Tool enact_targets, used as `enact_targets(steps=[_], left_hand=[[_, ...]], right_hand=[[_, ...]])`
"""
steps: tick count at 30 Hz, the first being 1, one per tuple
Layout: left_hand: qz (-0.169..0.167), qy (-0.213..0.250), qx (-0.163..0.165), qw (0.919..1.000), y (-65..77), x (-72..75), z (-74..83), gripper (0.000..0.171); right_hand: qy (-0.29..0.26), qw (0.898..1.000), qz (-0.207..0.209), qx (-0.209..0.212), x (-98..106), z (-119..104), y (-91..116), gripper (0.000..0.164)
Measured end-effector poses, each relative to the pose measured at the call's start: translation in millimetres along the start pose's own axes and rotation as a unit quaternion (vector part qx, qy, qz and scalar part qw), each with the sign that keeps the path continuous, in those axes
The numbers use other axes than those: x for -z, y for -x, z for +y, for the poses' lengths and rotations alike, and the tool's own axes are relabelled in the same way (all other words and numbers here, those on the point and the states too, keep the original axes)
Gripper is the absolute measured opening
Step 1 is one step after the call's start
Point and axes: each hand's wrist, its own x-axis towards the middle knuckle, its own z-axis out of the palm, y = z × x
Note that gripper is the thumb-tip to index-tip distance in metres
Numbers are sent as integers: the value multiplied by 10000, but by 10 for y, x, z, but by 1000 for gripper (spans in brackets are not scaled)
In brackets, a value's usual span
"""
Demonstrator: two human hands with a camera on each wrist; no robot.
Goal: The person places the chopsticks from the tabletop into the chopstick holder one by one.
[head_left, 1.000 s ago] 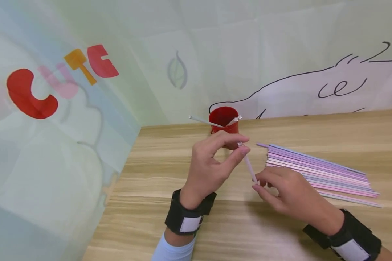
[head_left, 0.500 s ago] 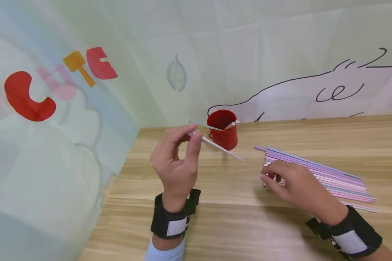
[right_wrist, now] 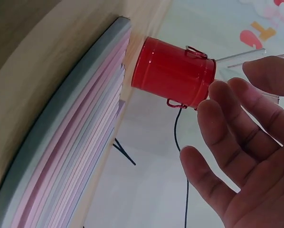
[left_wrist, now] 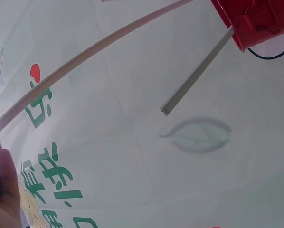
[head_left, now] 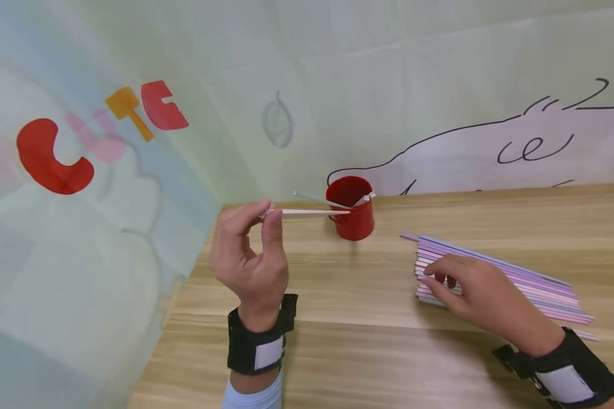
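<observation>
In the head view my left hand [head_left: 251,255] pinches one end of a thin pale pink stick [head_left: 312,212] between thumb and forefinger. A shiny silvery bit shows at the pinched end, and the free end points right, overlapping the small red bucket [head_left: 355,221]. A grey stick [left_wrist: 194,76] leans out over the bucket's left rim, and pale sticks with shiny tips [head_left: 366,199] stand at its right. My right hand [head_left: 471,289] hovers over the left end of a row of pastel sticks [head_left: 522,278], fingers loosely bent and holding nothing.
The bucket stands at the back of the wood-grain table [head_left: 348,352], close to a printed cloth backdrop [head_left: 440,85]. Another printed cloth [head_left: 71,272] with coloured letters rises on the left. One stick [head_left: 585,335] lies slightly apart at the row's near right.
My right hand has let go of the stick's lower end and moved right over the row. My left hand has carried the stick left, turning it from steep to nearly level.
</observation>
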Motion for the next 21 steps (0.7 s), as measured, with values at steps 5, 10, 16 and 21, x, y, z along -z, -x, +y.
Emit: enact_targets(steps=[5, 10, 16, 21], left_hand=[[47, -120, -57, 9999, 9, -4, -37, 28], [-355, -338, 59, 9988, 81, 8, -115, 26], [-1135, -591, 270, 9914, 181, 2, -204, 19], [-1786, -740, 519, 9798, 226, -35, -234, 22]], right_hand=[[69, 9999, 83, 111, 36, 41, 61, 9], [-8, 9997, -41, 233, 8, 50, 55, 14], [66, 9997, -183, 131, 11, 48, 45, 13], [58, 9995, -311, 62, 7, 52, 37, 14]])
